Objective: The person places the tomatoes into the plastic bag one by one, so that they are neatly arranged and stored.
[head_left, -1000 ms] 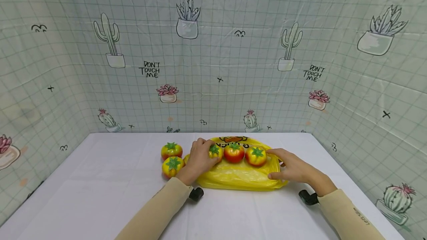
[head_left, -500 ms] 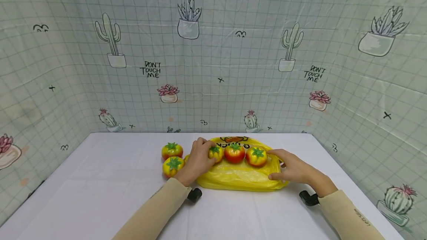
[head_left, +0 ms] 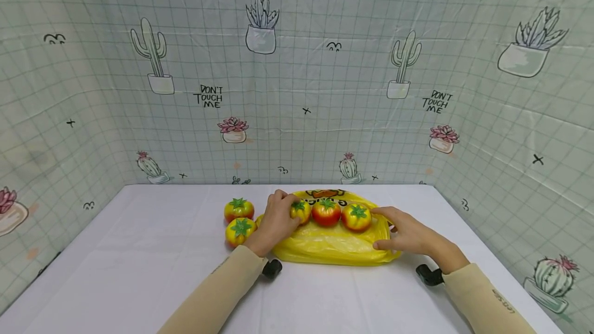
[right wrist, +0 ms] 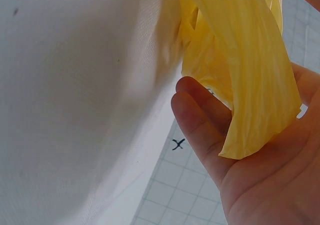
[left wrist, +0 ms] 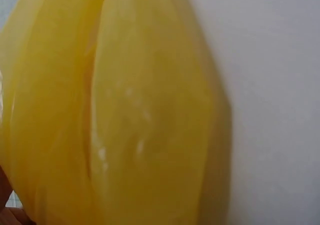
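A yellow plastic bag (head_left: 329, 249) lies flat in the middle of the table in the head view. Across it stand three red-yellow tomatoes with green star-shaped tops. My left hand (head_left: 277, 226) grips the leftmost tomato (head_left: 302, 212), thumb in front and fingers behind. The middle tomato (head_left: 326, 215) sits beside it. My right hand (head_left: 413, 233) is at the bag's right end, index fingertip by the right tomato (head_left: 356, 219) and thumb at the bag. In the right wrist view, the loose end of the bag (right wrist: 255, 95) hangs over my relaxed fingers and palm. Yellow plastic fills much of the left wrist view.
Two more tomatoes, a rear one (head_left: 238, 211) and a front one (head_left: 240, 232), stand left of my left hand. Part of another yellow shape shows behind that wrist. The white table (head_left: 139, 267) meets a cloth backdrop (head_left: 297, 76) printed with cacti.
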A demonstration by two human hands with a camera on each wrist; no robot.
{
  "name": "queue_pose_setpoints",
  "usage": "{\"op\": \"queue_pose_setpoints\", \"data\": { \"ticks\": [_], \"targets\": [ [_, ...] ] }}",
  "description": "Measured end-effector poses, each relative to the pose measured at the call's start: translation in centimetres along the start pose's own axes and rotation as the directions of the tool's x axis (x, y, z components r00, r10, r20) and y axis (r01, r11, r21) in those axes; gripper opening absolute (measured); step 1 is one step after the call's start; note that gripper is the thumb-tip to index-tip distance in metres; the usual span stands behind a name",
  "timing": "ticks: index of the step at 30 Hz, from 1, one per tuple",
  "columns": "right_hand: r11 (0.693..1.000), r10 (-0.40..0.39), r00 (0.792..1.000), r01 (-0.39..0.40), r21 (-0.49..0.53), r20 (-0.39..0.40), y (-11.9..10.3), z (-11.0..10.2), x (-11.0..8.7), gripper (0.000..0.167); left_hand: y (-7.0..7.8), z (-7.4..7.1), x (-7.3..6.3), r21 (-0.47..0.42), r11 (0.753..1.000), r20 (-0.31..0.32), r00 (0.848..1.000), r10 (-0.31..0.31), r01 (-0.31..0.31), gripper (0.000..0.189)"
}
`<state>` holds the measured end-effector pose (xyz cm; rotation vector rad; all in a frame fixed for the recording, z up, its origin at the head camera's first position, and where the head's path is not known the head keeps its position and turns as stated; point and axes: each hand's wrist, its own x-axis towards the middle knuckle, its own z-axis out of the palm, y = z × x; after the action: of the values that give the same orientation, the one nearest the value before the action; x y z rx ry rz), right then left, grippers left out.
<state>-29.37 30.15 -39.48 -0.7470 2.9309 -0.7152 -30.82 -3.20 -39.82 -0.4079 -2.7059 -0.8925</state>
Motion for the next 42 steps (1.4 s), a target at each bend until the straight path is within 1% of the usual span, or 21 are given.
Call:
{"op": "queue_pose_setpoints", "data": {
  "ticks": [9,13,19,26,30,33,39,42],
  "targets": [
    [1.0,0.012,1.0,-0.012,-0.002,0.003,-0.2,-0.1,0.0,0.078,0.2,-0.5,-0.3,0.008,1.0,-0.018,1.0,-0.015,0.015,0.038],
    [1.0,0.012,1.0,-0.012,-0.004,0.003,-0.3,-0.2,0.0,0.078,0.3,-0.9,-0.7,0.011,1.0,-0.021,1.0,-0.007,0.008,0.037],
    [1.0,-0.002,1.0,0.002,0.0,0.001,-0.3,-0.1,0.0,0.078,0.3,-1.8,-1.6,-0.011,0.999,-0.033,0.999,0.038,-0.038,0.033],
    [1.0,-0.006,1.0,0.006,-0.006,0.003,-0.2,-0.1,0.0,0.079,0.5,-3.1,-3.1,-0.018,0.993,-0.051,0.992,0.112,-0.114,0.031],
    [1.0,0.014,1.0,-0.014,0.002,0.011,-0.2,-0.2,0.0,0.08,0.3,-3.6,-3.8,-0.015,0.992,-0.047,0.991,0.127,-0.128,0.032],
    [1.0,0.025,1.0,-0.025,0.007,0.013,0.0,-0.2,-0.1,0.08,0.1,-3.9,-4.2,-0.005,0.992,-0.041,0.991,0.127,-0.127,0.033],
    [1.0,-0.003,1.0,0.003,0.013,0.005,-0.1,0.0,-0.1,0.079,-0.5,-4.7,-5.0,0.021,0.986,-0.078,0.983,0.168,-0.167,0.033],
    [1.0,-0.011,1.0,0.011,0.009,0.001,-0.2,0.0,-0.1,0.078,-1.0,-5.3,-5.4,0.047,0.983,-0.083,0.979,0.183,-0.18,0.034]
  ]
}}
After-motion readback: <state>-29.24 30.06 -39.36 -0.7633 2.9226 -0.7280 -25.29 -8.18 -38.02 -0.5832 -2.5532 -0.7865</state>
